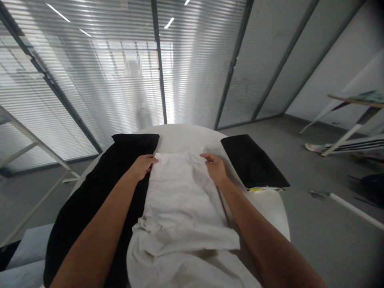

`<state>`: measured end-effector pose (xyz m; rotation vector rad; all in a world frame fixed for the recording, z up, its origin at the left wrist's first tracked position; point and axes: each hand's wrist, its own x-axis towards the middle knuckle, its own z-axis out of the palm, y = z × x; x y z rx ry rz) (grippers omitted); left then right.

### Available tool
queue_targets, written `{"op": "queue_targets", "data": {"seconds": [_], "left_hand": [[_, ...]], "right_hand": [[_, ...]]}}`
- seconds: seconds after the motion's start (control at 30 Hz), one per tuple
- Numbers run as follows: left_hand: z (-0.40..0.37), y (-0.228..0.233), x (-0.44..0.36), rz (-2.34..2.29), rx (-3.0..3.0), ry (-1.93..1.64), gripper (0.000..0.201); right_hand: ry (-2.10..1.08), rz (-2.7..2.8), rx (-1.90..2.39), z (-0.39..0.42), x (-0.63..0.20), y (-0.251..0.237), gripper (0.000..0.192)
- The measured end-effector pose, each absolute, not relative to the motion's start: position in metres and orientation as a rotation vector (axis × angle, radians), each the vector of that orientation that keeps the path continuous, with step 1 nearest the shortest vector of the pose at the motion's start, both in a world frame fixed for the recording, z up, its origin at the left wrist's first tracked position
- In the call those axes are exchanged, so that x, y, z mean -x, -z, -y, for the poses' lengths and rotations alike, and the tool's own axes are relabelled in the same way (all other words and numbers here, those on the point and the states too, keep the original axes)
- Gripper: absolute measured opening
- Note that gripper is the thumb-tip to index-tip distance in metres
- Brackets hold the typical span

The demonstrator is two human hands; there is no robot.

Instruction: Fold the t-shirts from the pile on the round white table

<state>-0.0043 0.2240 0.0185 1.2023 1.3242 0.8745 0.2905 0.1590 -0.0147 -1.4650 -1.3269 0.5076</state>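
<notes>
A white garment (183, 188) lies lengthwise on the round white table (183, 134), its far part spread fairly flat and its near part bunched into loose folds. At the far left corner, my left hand (144, 166) pinches the edge between thumb and fingers. My right hand (215, 166) grips the far right edge in the same way, fingertips pointing inward. Under and beside my left forearm is a long black cloth (99, 180). A folded black garment (255, 160) rests to the right of my right hand, with a bit of yellow along its near edge.
Glass partitions with blinds (192, 60) stand close behind the table. To the left is a white metal frame (45, 148). On the right are a wooden-topped table (354, 99), a person's striped trouser leg (360, 144) and a white pole (357, 210) over the grey floor.
</notes>
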Motion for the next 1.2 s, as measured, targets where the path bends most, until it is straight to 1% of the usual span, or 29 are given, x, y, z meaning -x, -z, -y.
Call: {"op": "queue_targets", "data": {"seconds": [0.1, 0.23, 0.4, 0.5, 0.57, 0.7, 0.8, 0.87, 1.03, 1.2], "left_hand": [[-0.221, -0.026, 0.012, -1.164, -1.103, -0.837, 0.027], [-0.218, -0.034, 0.019, -1.118, -1.086, -0.803, 0.024], [-0.219, -0.034, 0.020, -1.139, -1.044, -0.804, 0.029], [-0.221, -0.030, 0.018, -1.105, -1.020, -0.817, 0.028], [-0.221, -0.027, 0.017, -1.089, -1.013, -0.838, 0.026], [-0.221, -0.024, 0.015, -1.067, -1.009, -0.873, 0.023], [-0.220, -0.024, 0.014, -1.113, -1.018, -0.892, 0.023], [-0.219, -0.024, 0.013, -1.129, -1.024, -0.905, 0.024], [-0.219, -0.022, 0.014, -1.094, -1.062, -0.929, 0.024], [-0.220, -0.017, 0.012, -1.128, -1.185, -0.993, 0.026]], "right_hand": [[-0.572, 1.152, 1.280, -0.159, -0.292, 0.009, 0.029], [-0.652, 0.969, 1.128, -0.156, -0.293, 0.000, 0.031], [-0.756, 0.787, 1.220, -0.153, -0.295, -0.002, 0.030], [-0.861, 0.658, 1.283, -0.151, -0.293, -0.005, 0.029], [-0.933, 0.578, 1.270, -0.150, -0.291, -0.009, 0.032], [-1.077, 0.507, 1.186, -0.149, -0.289, -0.013, 0.045], [-1.175, 0.495, 1.111, -0.149, -0.289, -0.012, 0.053], [-1.216, 0.476, 1.076, -0.149, -0.289, -0.010, 0.055], [-1.243, 0.482, 1.003, -0.153, -0.292, -0.006, 0.052], [-1.117, 0.514, 1.044, -0.159, -0.294, -0.001, 0.055]]}}
